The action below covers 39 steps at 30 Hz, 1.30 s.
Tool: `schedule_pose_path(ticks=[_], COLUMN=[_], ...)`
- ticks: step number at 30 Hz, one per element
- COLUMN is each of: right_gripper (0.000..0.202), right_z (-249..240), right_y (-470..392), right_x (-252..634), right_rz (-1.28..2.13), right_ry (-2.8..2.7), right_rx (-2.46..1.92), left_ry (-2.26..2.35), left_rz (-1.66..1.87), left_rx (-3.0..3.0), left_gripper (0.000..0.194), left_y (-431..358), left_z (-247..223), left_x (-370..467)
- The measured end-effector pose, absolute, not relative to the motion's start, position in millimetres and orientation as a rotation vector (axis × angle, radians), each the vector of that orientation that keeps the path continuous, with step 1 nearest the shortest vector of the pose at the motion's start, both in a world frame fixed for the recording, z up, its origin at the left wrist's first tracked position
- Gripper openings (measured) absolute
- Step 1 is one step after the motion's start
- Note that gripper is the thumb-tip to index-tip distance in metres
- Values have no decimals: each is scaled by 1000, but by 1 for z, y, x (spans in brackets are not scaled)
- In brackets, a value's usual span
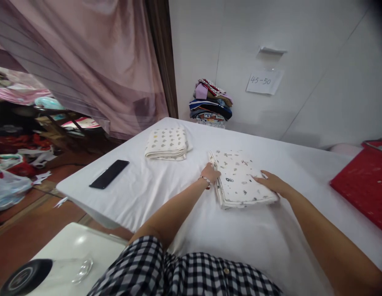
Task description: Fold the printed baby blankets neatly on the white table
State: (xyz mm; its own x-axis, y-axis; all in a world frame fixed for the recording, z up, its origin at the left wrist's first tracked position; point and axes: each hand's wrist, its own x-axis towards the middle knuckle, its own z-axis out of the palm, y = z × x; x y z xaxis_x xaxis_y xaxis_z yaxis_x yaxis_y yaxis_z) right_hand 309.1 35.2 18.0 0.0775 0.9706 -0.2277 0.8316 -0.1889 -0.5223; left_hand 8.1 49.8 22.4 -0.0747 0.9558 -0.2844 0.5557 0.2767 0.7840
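Note:
A folded white cloth (pixel 238 176) with a small scattered print lies on the white-covered table (pixel 166 189) in front of me. My left hand (pixel 211 173), with a bracelet at its wrist, is closed on the left edge of this cloth. Against the right edge rests my right hand (pixel 273 183), fingers stretched out and apart, touching the cloth from above and the side. Farther back on the left sits a second folded cloth (pixel 166 142) with rows of grey motifs; neither hand touches it.
A black phone (pixel 109 174) lies near the table's left edge. Folded clothes (pixel 211 102) are stacked at the back by the wall. At far right is a red bag or box (pixel 362 181). A white stool-like surface (pixel 70 250) holds a clear object at lower left.

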Motion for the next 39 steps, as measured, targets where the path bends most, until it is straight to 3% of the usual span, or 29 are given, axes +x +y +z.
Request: schedule_pose_path(ticks=[5, 9, 12, 18, 24, 39], right_gripper=[84, 76, 66, 67, 66, 62], right_z=[15, 34, 44, 20, 19, 23], right_y=[-11, -19, -17, -24, -27, -31], right_x=[313, 299, 269, 209, 209, 195], right_rz=[1132, 679, 428, 389, 442, 366], right_ry=[-1774, -1896, -2082, -2637, -2607, -2466], right_rx=[-2002, -2120, -1923, -1563, -1577, -1687], left_ry=[1733, 1741, 1749, 1776, 1798, 1753], left_rz=[659, 713, 785, 842, 847, 998], left_rx=[1413, 1453, 1464, 1414, 1508, 1811], left_gripper=[68, 59, 52, 33, 13, 4], left_y=[52, 43, 38, 35, 35, 28], left_z=[19, 14, 12, 10, 5, 2], left_x=[-3, -4, -4, -8, -8, -8])
